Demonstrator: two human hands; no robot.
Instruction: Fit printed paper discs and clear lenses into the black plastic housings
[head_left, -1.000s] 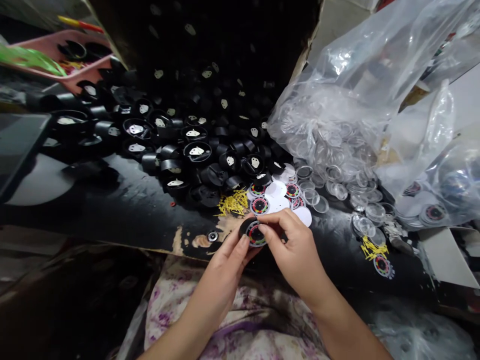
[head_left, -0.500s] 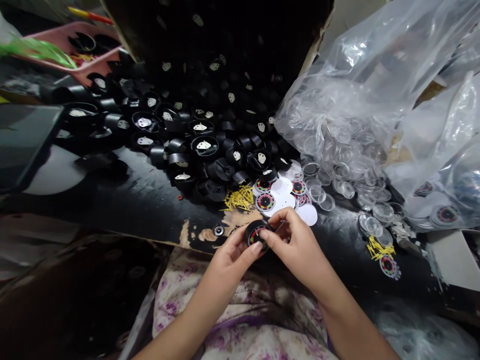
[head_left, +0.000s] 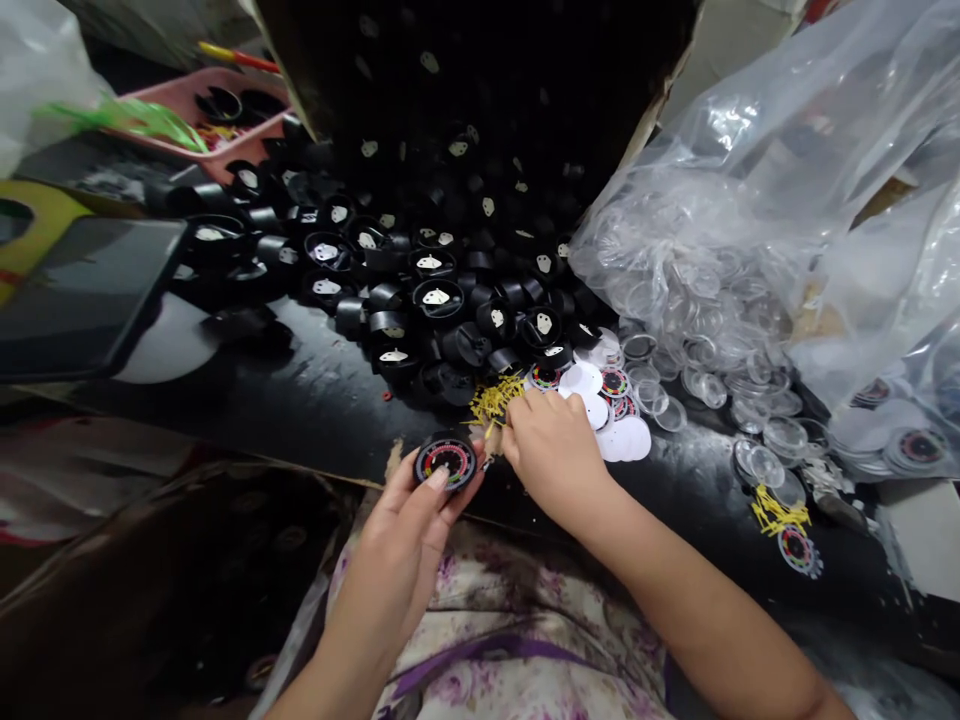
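Firstly, one scuffed black tabletop (head_left: 315, 385), reaching from nine to four o'clock of the view. One crumpled clear plastic bag (head_left: 675, 210), two o'clock. One heap of black plastic cylindrical cups (head_left: 465, 340), ten to twelve o'clock. Two bare hands, near each other but apart: left hand (head_left: 409, 530), seven o'clock; right hand (head_left: 553, 450), between four and five. One pile of thin white discs (head_left: 598, 410), between three and four. One round black case with a multicoloured dial (head_left: 450, 455), seven o'clock, clamped in the left hand, thumb across its face. Thin yellow sticks (head_left: 496, 400), five o'clock, beside the curled right fingers; any grip there undiscernible.
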